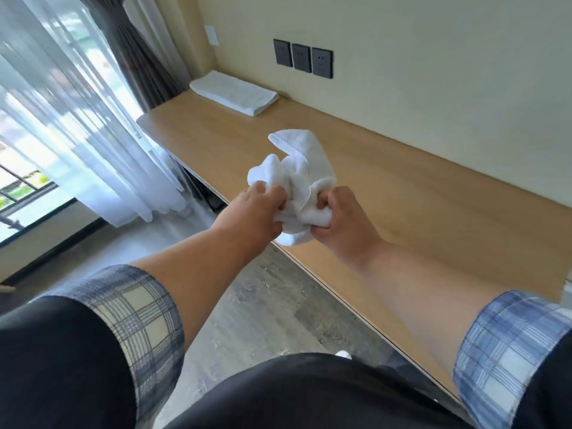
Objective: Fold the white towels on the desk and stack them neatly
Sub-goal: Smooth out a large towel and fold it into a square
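Observation:
A crumpled white towel (297, 181) is bunched up in the air over the front edge of the wooden desk (402, 187). My left hand (253, 215) grips its left side with curled fingers. My right hand (343, 224) grips its right side in a fist. One corner of the towel sticks up above both hands. A second white towel (233, 92), folded flat into a rectangle, lies at the far left end of the desk against the wall.
Three dark wall sockets (303, 58) sit above the desk. Sheer white curtains (77, 119) and a grey drape (136, 54) hang by the window at the left. Grey wood flooring (247, 305) runs below the desk edge.

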`<act>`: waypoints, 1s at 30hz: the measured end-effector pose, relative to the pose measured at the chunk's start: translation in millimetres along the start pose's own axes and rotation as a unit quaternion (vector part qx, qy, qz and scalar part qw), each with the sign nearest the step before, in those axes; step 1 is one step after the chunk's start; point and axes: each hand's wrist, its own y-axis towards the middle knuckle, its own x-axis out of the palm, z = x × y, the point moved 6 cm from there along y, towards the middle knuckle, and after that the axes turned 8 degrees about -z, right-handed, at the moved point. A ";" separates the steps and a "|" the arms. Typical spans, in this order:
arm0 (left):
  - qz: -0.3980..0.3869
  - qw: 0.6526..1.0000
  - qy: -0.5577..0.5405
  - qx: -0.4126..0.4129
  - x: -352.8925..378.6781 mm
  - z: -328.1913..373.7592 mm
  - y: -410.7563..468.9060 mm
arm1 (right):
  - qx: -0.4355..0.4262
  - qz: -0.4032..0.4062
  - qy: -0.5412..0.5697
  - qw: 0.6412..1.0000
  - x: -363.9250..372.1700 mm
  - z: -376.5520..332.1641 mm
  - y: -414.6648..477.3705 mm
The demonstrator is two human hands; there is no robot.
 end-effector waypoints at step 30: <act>-0.174 0.975 -0.030 0.134 8.1 -317.7 372.7 | 0.353 0.161 -0.174 0.905 155.2 76.6 324.0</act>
